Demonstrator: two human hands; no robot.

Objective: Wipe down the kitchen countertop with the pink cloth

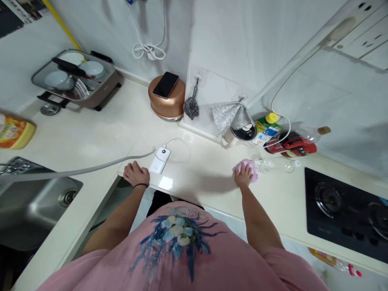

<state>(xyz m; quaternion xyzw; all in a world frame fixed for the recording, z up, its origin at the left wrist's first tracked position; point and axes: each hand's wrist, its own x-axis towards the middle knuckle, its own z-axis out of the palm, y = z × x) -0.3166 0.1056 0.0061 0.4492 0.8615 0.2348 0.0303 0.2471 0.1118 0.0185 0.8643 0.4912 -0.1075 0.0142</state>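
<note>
My right hand lies on a crumpled pink cloth on the counter, fingers spread and pressing down on it. A clear plastic bottle lies on its side just right of the cloth. On the left, my left hand rests at the counter's front edge by the corner, its fingers apart and slightly bent, holding nothing. Close beside that hand is a white power bank with a thin white cable plugged into it. A grey hose stretches from the sink side to near the power bank.
The steel sink is at left, the black gas hob at right. Along the back stand a dish-filled electric pan, a copper-coloured pot with a phone on top, a hanging silver cloth and several bottles and packets.
</note>
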